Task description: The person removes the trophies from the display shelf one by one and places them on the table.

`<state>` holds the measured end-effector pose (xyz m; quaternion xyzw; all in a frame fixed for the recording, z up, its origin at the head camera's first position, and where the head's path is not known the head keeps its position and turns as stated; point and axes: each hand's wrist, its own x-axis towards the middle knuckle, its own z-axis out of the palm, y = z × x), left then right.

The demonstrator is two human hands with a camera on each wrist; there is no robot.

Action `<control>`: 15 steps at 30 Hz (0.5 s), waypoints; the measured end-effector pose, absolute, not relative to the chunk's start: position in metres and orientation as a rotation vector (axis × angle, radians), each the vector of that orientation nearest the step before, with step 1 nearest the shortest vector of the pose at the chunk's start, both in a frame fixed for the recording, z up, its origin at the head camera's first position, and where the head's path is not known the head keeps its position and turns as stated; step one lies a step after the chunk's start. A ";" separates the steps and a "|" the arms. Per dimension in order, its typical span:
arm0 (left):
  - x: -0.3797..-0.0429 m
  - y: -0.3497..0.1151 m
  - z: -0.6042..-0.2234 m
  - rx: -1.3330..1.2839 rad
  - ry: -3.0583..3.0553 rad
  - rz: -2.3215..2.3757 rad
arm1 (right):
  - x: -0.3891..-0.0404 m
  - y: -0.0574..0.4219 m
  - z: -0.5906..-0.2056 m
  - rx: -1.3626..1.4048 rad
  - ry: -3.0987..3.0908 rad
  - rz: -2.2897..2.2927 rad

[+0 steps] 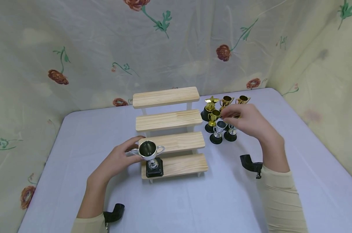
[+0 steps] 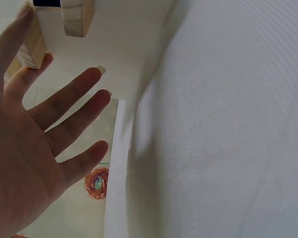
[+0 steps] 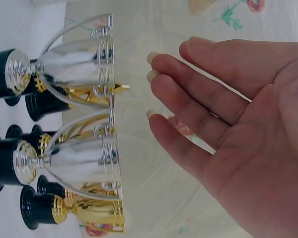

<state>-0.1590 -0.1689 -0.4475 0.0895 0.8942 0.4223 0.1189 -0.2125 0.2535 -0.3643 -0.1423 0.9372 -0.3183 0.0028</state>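
A silver trophy cup (image 1: 149, 157) with two handles and a square black base stands upright at the left end of the lowest step of a wooden tiered shelf (image 1: 183, 164). Beside it is my left hand (image 1: 119, 158), its thumb and fingers spread around the shelf's left end; in the left wrist view the fingers (image 2: 72, 94) are apart and relaxed. Over at the right, my right hand (image 1: 247, 121) hovers above a group of small trophies, nearest the silver cups (image 1: 219, 127). Its fingers (image 3: 188, 104) are loosely bent, apart from the silver cup (image 3: 77, 64) and holding nothing.
Gold cups (image 1: 214, 116) and a gold star trophy (image 1: 211, 103) stand right of the shelf, on round black bases. A white cloth covers the table (image 1: 170, 207). A flowered curtain (image 1: 176, 55) hangs behind it.
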 end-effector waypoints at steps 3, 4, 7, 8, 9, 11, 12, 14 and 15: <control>-0.159 -0.169 -0.447 0.258 2.614 1.234 | -0.212 0.249 -0.364 -0.472 2.930 -0.999; -0.159 -0.168 -0.447 0.258 2.614 1.233 | -0.212 0.248 -0.364 -0.477 2.927 -0.998; -0.159 -0.168 -0.446 0.254 2.615 1.231 | -0.212 0.245 -0.363 -0.497 2.932 -0.997; -0.159 -0.169 -0.446 0.254 2.615 1.230 | -0.211 0.244 -0.363 -0.503 2.934 -0.997; -0.159 -0.169 -0.446 0.256 2.615 1.230 | -0.211 0.242 -0.363 -0.513 2.937 -0.995; -0.159 -0.169 -0.446 0.255 2.616 1.231 | -0.210 0.239 -0.363 -0.532 2.937 -0.994; -0.159 -0.169 -0.445 0.257 2.614 1.231 | -0.210 0.238 -0.363 -0.544 2.935 -0.993; -0.159 -0.169 -0.446 0.263 2.613 1.232 | -0.209 0.235 -0.364 -0.564 2.928 -0.991; -0.159 -0.168 -0.446 0.265 2.613 1.234 | -0.209 0.234 -0.364 -0.570 2.924 -0.990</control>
